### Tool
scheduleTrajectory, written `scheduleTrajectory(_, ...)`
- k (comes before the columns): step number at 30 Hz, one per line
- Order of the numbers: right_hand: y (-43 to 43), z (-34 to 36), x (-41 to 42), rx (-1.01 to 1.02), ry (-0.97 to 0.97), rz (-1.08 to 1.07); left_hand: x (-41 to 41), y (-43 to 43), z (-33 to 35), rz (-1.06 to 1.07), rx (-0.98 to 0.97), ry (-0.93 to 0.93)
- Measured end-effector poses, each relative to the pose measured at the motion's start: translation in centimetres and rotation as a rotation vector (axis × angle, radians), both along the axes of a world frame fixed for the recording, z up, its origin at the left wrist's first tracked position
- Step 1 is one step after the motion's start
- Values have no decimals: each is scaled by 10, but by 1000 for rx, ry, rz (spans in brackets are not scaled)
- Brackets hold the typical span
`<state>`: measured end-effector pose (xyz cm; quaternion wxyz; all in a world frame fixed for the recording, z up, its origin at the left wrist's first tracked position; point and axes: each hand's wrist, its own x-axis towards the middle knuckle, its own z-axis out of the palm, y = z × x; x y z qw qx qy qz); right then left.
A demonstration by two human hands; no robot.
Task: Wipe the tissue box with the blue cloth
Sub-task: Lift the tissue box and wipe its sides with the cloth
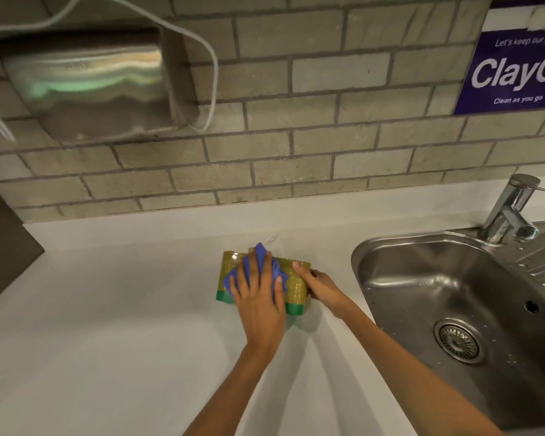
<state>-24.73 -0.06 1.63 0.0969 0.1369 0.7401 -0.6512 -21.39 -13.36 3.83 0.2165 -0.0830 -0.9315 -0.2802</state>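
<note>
Hands, two: left hand (258, 297), right hand (320, 286); one tissue box (296, 278), one blue cloth (272, 269).

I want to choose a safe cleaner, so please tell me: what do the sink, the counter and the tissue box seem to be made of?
Sink: brushed stainless steel, judging by its grey metallic sheen and reflections. Counter: smooth white matte surface, perhaps laminate or solid surface; I cannot tell which. Tissue box: yellow-green, wrapped in glossy clear film that shows highlights; probably a soft pack.

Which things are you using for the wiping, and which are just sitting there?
Used for the job:
tissue box
blue cloth
left hand, pressing the cloth
right hand, steadying the box

Just there:
sink
tap
purple sign
wall dispenser
</note>
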Motion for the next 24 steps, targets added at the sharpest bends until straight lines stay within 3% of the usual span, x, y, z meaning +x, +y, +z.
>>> scheduleTrajectory(4,2,3,1,14,5,-11,16,-5,-20,-156,-204,19)
scheduleTrajectory(6,3,5,3,-6,17,-6,11,-25,-31,-136,-235,66)
scheduleTrajectory(12,-4,1,0,10,20,-29,-10,-31,-23,165,197,-46)
scheduleTrajectory(16,-10,5,0,15,37,-70,1,-7,-26,89,195,-64)
scheduleTrajectory(21,-11,13,2,61,81,-93,1,-21,-43,-179,30,66)
scheduleTrajectory(24,-12,15,4,92,133,-86,-23,-40,-39,-75,111,22)
